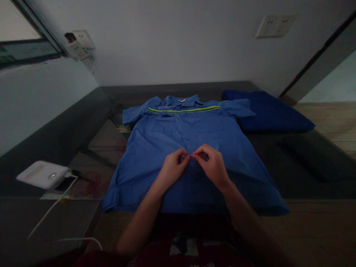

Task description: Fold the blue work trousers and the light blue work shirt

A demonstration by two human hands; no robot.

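A blue short-sleeved work shirt (pixel 155 141) lies spread face up, its collar at the far side and its hem toward me. A yellow-green stripe (pixel 200 109) crosses its chest. My left hand (pixel 175 163) and my right hand (pixel 210 162) meet at the front placket, below a visible button (pixel 187 138). Both hands pinch the shirt's front edge with thumb and forefinger, the fingertips almost touching. Whatever small part sits between the fingertips is hidden.
Right of the shirt lies a folded dark blue cloth item (pixel 272 111) on the dark table (pixel 319 155). A white device (pixel 44 174) with a white cable (pixel 52 205) stands at the left. Sockets (pixel 276 25) are on the wall behind.
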